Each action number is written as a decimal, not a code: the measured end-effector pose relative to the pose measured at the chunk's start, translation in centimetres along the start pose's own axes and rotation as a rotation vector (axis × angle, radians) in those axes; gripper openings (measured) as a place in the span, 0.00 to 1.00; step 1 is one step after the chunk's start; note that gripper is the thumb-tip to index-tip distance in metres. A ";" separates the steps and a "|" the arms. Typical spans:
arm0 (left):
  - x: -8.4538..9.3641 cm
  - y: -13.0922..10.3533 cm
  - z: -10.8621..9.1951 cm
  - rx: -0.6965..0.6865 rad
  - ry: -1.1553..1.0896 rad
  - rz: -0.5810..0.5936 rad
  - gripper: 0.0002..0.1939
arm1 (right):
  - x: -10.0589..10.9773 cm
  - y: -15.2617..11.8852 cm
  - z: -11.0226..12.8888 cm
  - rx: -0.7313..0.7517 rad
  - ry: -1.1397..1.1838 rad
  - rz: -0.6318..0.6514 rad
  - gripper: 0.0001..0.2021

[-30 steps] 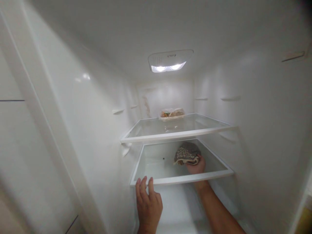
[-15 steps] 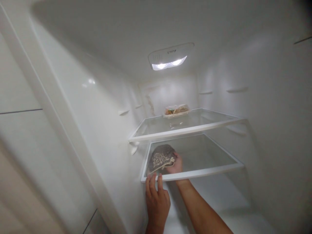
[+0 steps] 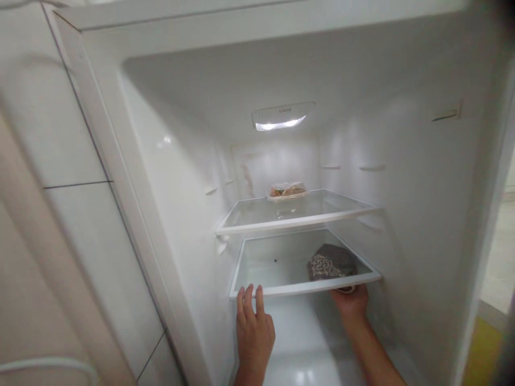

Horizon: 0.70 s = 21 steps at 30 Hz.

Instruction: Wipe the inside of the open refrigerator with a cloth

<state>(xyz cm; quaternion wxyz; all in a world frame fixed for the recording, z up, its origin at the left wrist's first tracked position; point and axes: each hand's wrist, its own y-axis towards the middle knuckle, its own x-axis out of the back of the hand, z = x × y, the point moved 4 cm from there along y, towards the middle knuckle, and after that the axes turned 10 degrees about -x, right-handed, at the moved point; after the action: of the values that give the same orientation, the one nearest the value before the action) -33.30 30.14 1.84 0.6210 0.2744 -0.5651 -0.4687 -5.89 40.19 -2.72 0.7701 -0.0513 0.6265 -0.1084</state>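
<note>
Inside a fridge, my left hand (image 3: 255, 329) has its fingertips over the left part of the white front edge of the lower glass shelf (image 3: 281, 290); its thumb tip is hidden. My right hand (image 3: 354, 301) is below the same edge, toward its right end, holding a dark cloth (image 3: 332, 261) with a cream pattern. Most of the cloth shows through the glass, apparently pressed to the underside, and a bit hangs below the edge.
On the upper glass shelf (image 3: 298, 214) sits a clear pack of orange-brown food (image 3: 287, 191) near the back. A lit lamp (image 3: 284, 118) is overhead. Fridge walls with small ledges flank both sides. A dark speck (image 3: 276, 260) shows at the lower shelf.
My right hand and the cloth have moved from the left part of the lower shelf to its right front. My left hand stays on the edge. The view takes in more of the fridge.
</note>
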 end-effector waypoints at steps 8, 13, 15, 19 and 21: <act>1.0 -0.2 0.4 0.027 -0.064 0.094 0.34 | -6.2 -6.6 -18.4 -0.685 -0.036 0.259 0.18; 1.3 -0.5 0.9 -0.023 -0.079 0.120 0.37 | -7.9 -8.0 -21.9 -0.805 -0.109 0.245 0.16; 1.4 -0.4 0.8 -0.002 -0.080 0.123 0.38 | -7.8 -8.2 -21.0 -0.804 -0.119 0.258 0.16; 1.6 -0.2 0.6 0.033 -0.073 0.156 0.38 | -6.4 -8.3 -17.0 -0.620 -0.246 0.348 0.17; 1.8 0.0 0.6 0.014 -0.082 0.174 0.39 | -4.9 -8.0 -13.5 -0.367 -0.446 0.358 0.15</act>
<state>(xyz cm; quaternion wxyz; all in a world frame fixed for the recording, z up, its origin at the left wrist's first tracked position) -34.01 28.65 2.76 0.6337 0.2091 -0.6150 -0.4200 -20.80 34.33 0.87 0.8729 -0.1006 0.4507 0.1571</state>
